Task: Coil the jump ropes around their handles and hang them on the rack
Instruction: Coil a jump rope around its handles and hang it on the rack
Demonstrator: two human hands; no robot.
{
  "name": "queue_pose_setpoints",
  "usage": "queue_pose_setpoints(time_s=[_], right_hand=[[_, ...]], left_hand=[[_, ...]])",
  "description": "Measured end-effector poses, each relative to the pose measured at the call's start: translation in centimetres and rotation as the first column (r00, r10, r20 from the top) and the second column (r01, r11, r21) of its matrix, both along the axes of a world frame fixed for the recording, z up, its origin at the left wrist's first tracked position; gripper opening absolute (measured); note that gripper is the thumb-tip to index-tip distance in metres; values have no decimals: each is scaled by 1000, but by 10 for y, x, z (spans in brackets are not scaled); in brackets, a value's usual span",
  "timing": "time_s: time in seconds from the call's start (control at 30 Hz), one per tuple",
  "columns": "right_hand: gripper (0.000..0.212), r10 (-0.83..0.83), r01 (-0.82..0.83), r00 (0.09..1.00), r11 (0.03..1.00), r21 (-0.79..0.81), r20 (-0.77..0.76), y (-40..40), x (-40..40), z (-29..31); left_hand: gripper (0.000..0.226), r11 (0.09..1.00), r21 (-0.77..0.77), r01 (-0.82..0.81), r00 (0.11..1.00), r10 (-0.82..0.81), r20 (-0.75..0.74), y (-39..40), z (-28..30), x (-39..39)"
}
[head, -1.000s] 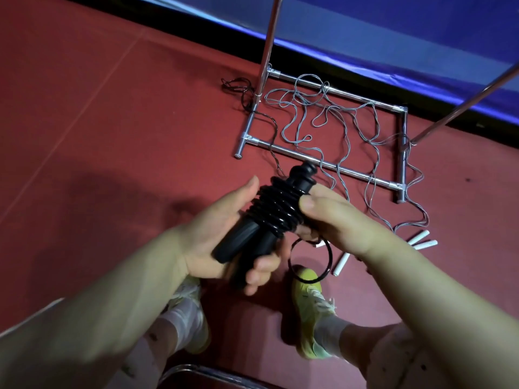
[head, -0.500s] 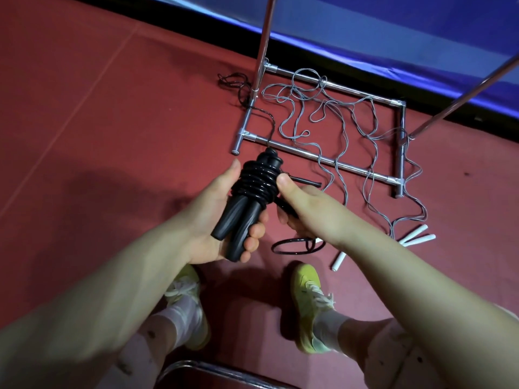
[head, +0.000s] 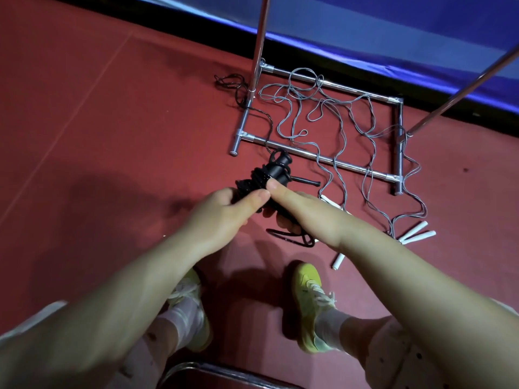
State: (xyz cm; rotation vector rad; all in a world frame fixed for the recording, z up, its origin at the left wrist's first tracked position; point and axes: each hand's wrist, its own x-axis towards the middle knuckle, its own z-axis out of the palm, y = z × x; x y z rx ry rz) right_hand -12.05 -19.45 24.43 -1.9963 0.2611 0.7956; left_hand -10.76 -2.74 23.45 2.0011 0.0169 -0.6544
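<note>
My left hand grips the two black handles of a black jump rope, with its cord coiled around them. My right hand holds the same bundle from the right, thumb pressed on the coils. A loose loop of black cord hangs below my right hand. The chrome rack stands on the red floor just beyond, with its base frame lying flat and upright poles rising. Grey jump ropes lie tangled over the base, their white handles on the floor at the right.
Another black cord lies bunched by the rack's left pole. A blue mat borders the far side. My feet in yellow shoes stand below, and a chrome chair edge is at the bottom.
Both hands have moved up and forward with the black bundle, toward the rack's base. My left hand has rolled over the handles, hiding their lower ends. The hanging loop is smaller.
</note>
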Motion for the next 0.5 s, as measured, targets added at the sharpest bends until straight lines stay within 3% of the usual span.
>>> queue_pose_setpoints(time_s=[0.07,0.13,0.2,0.27,0.4,0.5], right_hand=[[64,-4,4,1000,1000,23,9,-1,0,-4],[72,-33,32,999,999,41,30,-3,-1,-6],[80,-59,54,997,993,109,46,-4,-1,-6],[82,-56,44,997,981,188,58,-3,-1,-2],[64,-46,35,998,978,208,46,-3,0,5],[46,-78,75,997,979,189,11,-3,-2,7]], left_hand=[[53,999,-33,39,997,-41,-72,1,4,2],[57,992,-120,39,955,-73,-287,2,10,8],[60,971,-239,-17,878,-99,-467,3,15,12],[52,941,-327,-85,839,-109,-532,6,16,11],[29,930,-315,-187,866,5,-500,8,17,11],[10,980,-169,-109,947,50,-318,6,13,12]])
